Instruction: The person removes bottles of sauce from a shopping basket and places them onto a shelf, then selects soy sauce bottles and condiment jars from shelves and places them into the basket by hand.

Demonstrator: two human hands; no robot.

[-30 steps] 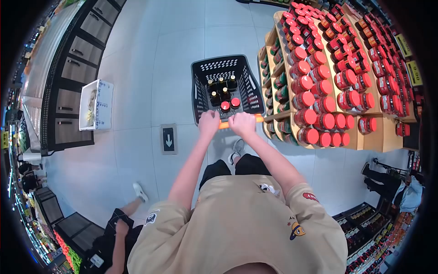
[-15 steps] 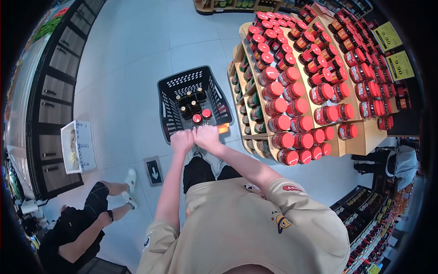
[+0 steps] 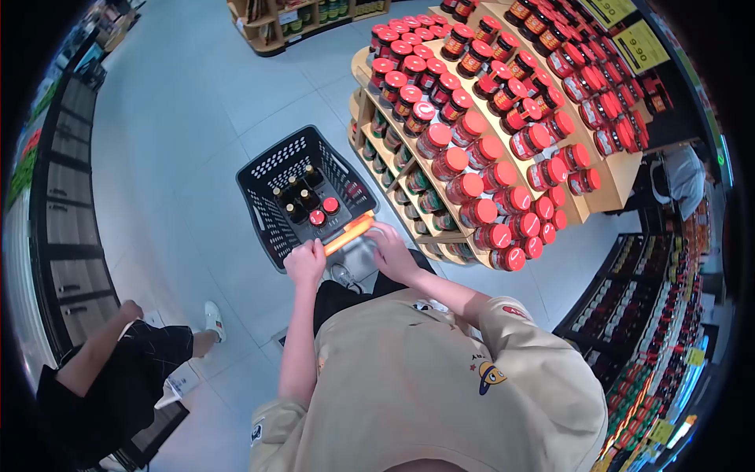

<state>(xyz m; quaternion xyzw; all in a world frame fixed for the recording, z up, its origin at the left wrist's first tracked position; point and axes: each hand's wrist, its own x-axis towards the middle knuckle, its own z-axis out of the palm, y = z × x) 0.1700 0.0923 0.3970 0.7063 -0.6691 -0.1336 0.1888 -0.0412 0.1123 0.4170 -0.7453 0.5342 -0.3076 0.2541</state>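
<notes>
A black perforated shopping basket (image 3: 268, 228) is in front of me, with an orange handle bar (image 3: 349, 234) on its near side. My left hand (image 3: 305, 263) is closed round the left end of the bar. At the bar's right end, my right hand (image 3: 392, 250) has its fingers curved and parted, off the bar or barely touching it. Inside the basket stand several dark bottles (image 3: 306, 200) with gold caps and two jars with red lids (image 3: 330, 205).
A stepped wooden display (image 3: 578, 200) packed with red-lidded jars (image 3: 451, 164) rises close on the right. Another person (image 3: 106, 377) in black is at the lower left. Dark drawer cabinets (image 3: 71, 224) line the left. Bottle shelves (image 3: 621, 291) stand at the lower right.
The view has turned, and the basket now sits tilted, farther left. My right hand has loosened from the bar and moved right, baring more orange. The person in black appears farther left.
</notes>
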